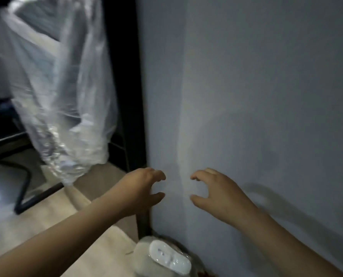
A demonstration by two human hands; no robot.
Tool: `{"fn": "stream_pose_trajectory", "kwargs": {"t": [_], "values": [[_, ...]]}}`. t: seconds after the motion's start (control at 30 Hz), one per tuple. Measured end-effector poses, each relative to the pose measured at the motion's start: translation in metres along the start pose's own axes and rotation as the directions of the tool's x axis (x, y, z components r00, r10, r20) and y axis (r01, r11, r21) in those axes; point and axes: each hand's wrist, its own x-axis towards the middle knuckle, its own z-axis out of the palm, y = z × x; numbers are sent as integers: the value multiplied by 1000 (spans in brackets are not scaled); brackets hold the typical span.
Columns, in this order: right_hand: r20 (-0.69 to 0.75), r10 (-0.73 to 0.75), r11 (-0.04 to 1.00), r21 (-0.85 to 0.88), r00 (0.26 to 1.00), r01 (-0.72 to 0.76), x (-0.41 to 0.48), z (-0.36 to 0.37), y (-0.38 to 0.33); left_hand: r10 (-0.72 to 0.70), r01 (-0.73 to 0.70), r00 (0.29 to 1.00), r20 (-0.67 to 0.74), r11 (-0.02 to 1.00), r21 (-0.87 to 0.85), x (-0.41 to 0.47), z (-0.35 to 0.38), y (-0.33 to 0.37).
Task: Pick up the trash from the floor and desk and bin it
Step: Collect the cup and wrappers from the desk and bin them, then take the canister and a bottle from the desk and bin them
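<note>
Two empty hands reach toward a pale wall.
Left hand [144,188] and right hand [216,194] hold nothing, fingers loosely curled; a clear plastic bag [62,100] hangs left.

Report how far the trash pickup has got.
Looks done: the clear bag hangs at left with crumpled shiny bits in its bottom, so some trash seems bagged. In hand: nothing; the left hand and right hand reach toward the wall empty, fingers half curled. Left: a white item in clear wrap lies low by the wall.
</note>
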Motion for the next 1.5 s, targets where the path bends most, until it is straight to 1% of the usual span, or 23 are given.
{"fn": "stream_pose_trajectory", "kwargs": {"t": [0.07, 0.13, 0.27, 0.37, 0.43, 0.53, 0.63, 0.77, 0.9, 1.03, 1.13, 1.23, 1.4, 1.5], "values": [[3, -121, 993, 19, 993, 121, 35, 3, -50, -88, 89, 993, -80, 996, 10, -36, -30, -39], [16, -233, 972, 32, 972, 233, 63, 12, -104, -185, 191, 971, -152, 981, 25, -79, -56, -79], [26, -410, 912, 32, 912, 409, 108, 41, -218, -361, 370, 907, -218, 929, 1, -167, -97, -155], [7, -500, 864, 62, 866, 499, 135, 67, -306, -463, 483, 840, -285, 876, 1, -231, -126, -207], [13, -555, 830, 77, 832, 552, 149, 84, -364, -503, 531, 798, -331, 847, -8, -273, -142, -241], [30, -611, 789, 103, 791, 606, 167, 109, -440, -560, 593, 757, -336, 806, -7, -326, -161, -287], [33, -631, 771, 143, 775, 621, 184, 136, -500, -595, 627, 730, -337, 779, -17, -362, -176, -330], [57, -658, 751, 130, 751, 648, 218, 167, -551, -626, 653, 697, -350, 756, -53, -385, -185, -387], [72, -669, 742, 112, 740, 661, 263, 195, -585, -648, 668, 672, -359, 739, -84, -385, -186, -448], [74, -678, 734, 120, 732, 668, 324, 224, -611, -664, 689, 656, -359, 721, -75, -367, -191, -513], [61, -670, 740, 134, 740, 659, 376, 244, -627, -679, 707, 641, -357, 704, -68, -348, -201, -564], [67, -674, 734, 175, 736, 656, 429, 259, -643, -692, 725, 637, -340, 688, -42, -329, -213, -614], [104, -675, 734, 195, 731, 650, 506, 294, -679, -716, 744, 615, -331, 665, -55, -312, -224, -699], [148, -683, 729, 196, 715, 656, 542, 321, -706, -728, 753, 605, -321, 655, -67, -312, -226, -749]]}}
